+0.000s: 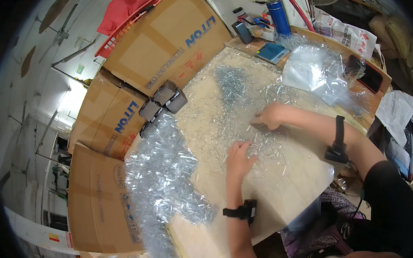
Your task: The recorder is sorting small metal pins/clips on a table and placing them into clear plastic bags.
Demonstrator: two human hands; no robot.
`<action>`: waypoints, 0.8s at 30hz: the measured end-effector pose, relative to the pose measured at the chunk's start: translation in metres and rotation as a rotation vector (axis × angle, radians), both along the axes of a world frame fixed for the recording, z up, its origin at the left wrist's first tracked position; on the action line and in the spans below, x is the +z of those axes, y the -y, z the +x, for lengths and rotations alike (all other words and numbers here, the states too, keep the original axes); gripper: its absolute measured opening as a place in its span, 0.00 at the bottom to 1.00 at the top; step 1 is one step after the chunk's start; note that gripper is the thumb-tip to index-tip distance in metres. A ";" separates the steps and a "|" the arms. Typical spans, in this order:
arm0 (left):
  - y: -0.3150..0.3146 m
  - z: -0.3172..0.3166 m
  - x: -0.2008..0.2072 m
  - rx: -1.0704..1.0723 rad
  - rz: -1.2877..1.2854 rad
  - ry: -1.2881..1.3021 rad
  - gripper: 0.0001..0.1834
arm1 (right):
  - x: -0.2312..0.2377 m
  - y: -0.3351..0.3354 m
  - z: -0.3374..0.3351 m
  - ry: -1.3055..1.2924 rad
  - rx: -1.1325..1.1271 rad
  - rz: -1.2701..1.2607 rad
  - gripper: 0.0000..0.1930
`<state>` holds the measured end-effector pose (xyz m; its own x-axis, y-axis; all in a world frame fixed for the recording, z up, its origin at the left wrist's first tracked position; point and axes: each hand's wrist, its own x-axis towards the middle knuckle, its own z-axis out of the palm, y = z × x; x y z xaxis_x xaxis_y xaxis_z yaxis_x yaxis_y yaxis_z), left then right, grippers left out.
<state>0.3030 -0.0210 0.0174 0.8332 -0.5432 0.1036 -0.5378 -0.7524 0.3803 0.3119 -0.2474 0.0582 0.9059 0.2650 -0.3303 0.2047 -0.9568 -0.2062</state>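
Observation:
Many thin, shiny, pin-like pieces (232,81) lie scattered over a pale board (304,160) on the table, with a denser heap toward the back. My left hand (239,160) rests low among the loose pieces, its thumb held away from the fingers, and I see nothing gripped in it. Just beyond and to the right, my right hand (271,116) bends its fingers together at the board's surface. Its fingertips are slightly blurred, and whatever they hold is too small to make out. A large mound of clear, glossy plastic pieces (162,180) spreads along the left side.
Cardboard boxes (162,41) wall off the left and back. Small dark bins (170,97) stand beside the plastic mound. At the back right are a blue cylinder (278,17), a flat teal box (272,52), clear plastic bags (307,69) and a dark phone (366,75).

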 end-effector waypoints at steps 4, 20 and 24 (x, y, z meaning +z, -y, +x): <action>-0.020 -0.024 -0.003 -0.069 -0.243 -0.003 0.21 | -0.016 0.002 -0.005 -0.080 0.084 -0.125 0.31; -0.039 -0.041 0.061 0.224 -0.680 0.146 0.09 | 0.004 -0.006 -0.010 0.269 -0.221 1.298 0.08; -0.021 -0.050 0.070 0.186 -0.827 0.129 0.10 | 0.019 0.013 -0.015 0.400 -0.403 1.409 0.10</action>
<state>0.2535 -0.0005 0.0875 0.8556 -0.1063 0.5066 -0.5100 -0.3403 0.7900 0.2971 -0.2605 0.0767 0.9587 -0.1348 0.2506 0.2479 -0.0368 -0.9681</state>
